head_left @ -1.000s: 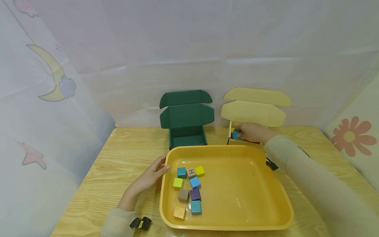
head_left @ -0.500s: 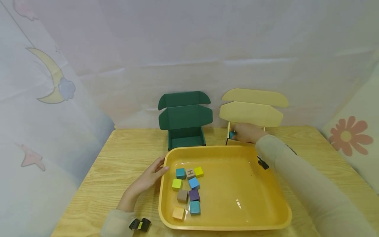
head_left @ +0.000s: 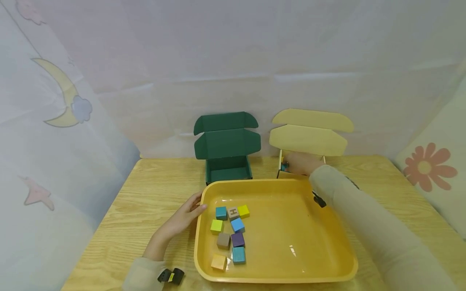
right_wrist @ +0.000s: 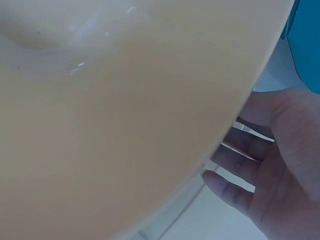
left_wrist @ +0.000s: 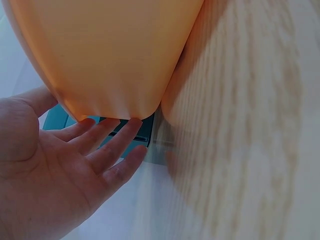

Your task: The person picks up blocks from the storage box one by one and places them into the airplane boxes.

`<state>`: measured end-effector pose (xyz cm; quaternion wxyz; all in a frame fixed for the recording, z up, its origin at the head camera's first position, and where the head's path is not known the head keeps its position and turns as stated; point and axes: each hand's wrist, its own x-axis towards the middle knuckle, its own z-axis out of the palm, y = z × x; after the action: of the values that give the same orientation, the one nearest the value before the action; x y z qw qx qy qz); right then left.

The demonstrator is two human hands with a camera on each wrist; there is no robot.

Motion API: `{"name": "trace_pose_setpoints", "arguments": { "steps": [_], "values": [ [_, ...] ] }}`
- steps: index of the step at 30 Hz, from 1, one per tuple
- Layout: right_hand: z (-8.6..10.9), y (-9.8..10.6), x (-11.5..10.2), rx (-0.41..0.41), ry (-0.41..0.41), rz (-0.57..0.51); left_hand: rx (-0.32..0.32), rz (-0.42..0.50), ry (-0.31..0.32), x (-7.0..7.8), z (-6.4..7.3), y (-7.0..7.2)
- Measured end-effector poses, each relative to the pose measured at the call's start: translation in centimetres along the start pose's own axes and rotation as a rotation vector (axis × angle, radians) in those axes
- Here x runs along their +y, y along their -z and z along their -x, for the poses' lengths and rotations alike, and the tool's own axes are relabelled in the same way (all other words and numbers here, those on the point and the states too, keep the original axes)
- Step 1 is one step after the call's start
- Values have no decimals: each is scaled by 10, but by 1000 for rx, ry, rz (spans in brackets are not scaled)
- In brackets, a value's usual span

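On the wooden table, a large yellow tray (head_left: pixel 295 238) holds several coloured cubes (head_left: pixel 238 240) in its left part. My left hand (head_left: pixel 183 218) rests at the tray's far left side, thumb over the rim and relaxed fingers (left_wrist: pixel 117 140) against the outer wall. At the back right stands a small pale-yellow box (head_left: pixel 291 175), lid raised. My right hand (head_left: pixel 303 163) reaches inside it. A teal cube (head_left: pixel 285 166) shows at its fingertips, seemingly pinched, low in the box. In the right wrist view the tray's rim hides those fingertips.
Left of the pale-yellow box stands a dark green box (head_left: pixel 228 173), lid up. A printed cloth backdrop (head_left: pixel 233 81) hangs behind the table. The tray lies directly in front of both boxes, under the right forearm.
My right hand has shifted slightly left and deeper into the pale-yellow box, the teal cube going lower with it. My left hand stays at the tray. The head view moved slightly.
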<state>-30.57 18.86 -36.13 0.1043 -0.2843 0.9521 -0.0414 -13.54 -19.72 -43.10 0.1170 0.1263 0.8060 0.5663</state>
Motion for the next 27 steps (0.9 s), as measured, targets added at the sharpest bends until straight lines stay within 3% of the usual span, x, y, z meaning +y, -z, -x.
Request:
{"name": "trace_pose_setpoints", "arguments": {
  "steps": [8,15,22,27],
  "values": [
    [-1,-1,1,11,16,10,-9,2,-15,2,1,0],
    [3,0,4,36,-18,23,-6,7,-1,3,1,-1],
    [21,8,5,109,-61,-7,-11,4,-2,3,1,-1],
    [44,17,3,184,-76,-108,1,-10,8,1,0,0]
  ]
}}
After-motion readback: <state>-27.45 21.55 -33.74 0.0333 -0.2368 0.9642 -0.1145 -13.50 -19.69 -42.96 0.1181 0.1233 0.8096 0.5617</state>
